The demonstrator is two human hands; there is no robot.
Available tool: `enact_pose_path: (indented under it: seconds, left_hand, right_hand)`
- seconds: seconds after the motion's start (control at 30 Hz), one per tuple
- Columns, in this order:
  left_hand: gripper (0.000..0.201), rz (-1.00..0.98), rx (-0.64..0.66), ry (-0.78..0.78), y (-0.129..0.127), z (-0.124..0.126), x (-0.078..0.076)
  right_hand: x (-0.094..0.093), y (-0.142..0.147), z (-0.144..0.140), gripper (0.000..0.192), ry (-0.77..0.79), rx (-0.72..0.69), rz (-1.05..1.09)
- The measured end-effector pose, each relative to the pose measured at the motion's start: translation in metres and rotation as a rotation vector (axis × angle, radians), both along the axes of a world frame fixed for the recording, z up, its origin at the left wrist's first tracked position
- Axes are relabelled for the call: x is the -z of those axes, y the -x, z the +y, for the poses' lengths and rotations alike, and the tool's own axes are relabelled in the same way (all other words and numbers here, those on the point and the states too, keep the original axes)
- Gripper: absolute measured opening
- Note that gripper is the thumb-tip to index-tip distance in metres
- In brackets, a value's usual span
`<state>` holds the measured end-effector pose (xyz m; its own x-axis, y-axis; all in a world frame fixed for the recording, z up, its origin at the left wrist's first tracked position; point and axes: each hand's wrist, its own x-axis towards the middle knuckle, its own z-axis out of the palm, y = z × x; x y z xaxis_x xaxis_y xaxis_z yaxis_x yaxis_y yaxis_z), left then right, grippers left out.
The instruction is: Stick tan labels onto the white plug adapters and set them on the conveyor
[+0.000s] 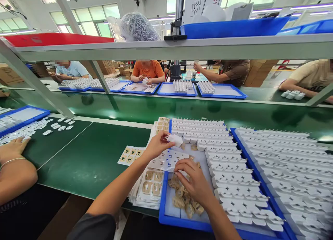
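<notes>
My left hand point(157, 145) holds a small white plastic part point(175, 139) between thumb and fingers, above a clear sticker sheet point(163, 161). My right hand point(194, 181) rests its fingertips on the edge of that sheet, over a pile of tan peeled backings point(185, 202) in a blue tray point(166, 217). Rows of white plastic parts point(221, 160) fill the rest of the tray. A stack of label sheets point(150, 188) lies to the left of the tray.
A second blue tray point(262, 184) of white parts point(286, 163) sits at the right. Another person's arm point(13, 163) rests at the left beside loose white parts point(58, 125). A green conveyor belt point(182, 106) runs across; several workers sit beyond it. A shelf point(169, 47) hangs overhead.
</notes>
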<state>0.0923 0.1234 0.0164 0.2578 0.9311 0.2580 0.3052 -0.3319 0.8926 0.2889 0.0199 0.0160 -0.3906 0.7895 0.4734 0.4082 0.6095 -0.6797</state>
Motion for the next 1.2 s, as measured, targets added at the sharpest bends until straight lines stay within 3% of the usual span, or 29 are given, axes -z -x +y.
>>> enact_pose_path:
  seconds: [0.1,0.17,0.23,0.3,0.43,0.6,0.7,0.77,0.97,1.2]
  left_hand:
    - [0.044,-0.190,0.046,0.114,0.013,-0.028,0.003]
    - [0.049,-0.422,0.108,0.282,0.015,-0.042,0.005]
    - [0.058,-0.654,0.190,0.476,0.012,-0.049,0.010]
    - [0.064,-0.743,0.259,0.560,0.010,-0.053,0.015]
    - [0.057,-0.564,0.290,0.397,0.011,-0.058,0.023]
    - [0.049,-0.186,0.252,0.052,0.013,-0.067,0.019]
    - [0.052,-0.061,0.200,-0.044,0.013,-0.068,0.019]
    - [0.050,-0.021,0.158,-0.074,0.012,-0.069,0.022]
    - [0.047,-0.008,0.164,-0.252,0.011,-0.074,0.021]
    - [0.050,-0.010,0.169,-0.376,0.009,-0.071,0.019]
  right_hand:
    - [-0.008,0.001,-0.002,0.008,0.088,0.010,0.134]
    - [-0.016,0.004,-0.003,0.007,0.165,0.005,0.199]
    - [-0.026,0.007,-0.002,0.009,0.225,-0.017,0.223]
    - [-0.035,0.009,0.001,0.011,0.258,-0.048,0.232]
    - [-0.037,0.010,0.011,0.016,0.353,-0.099,0.341]
    - [-0.022,0.014,0.013,0.022,0.455,-0.069,0.422]
    - [-0.019,0.015,0.010,0.020,0.499,-0.087,0.438]
    - [-0.019,0.014,0.009,0.019,0.504,-0.065,0.469]
    - [-0.014,0.012,0.012,0.014,0.488,0.201,0.553]
    - [-0.012,0.017,0.011,0.006,0.556,0.208,0.566]
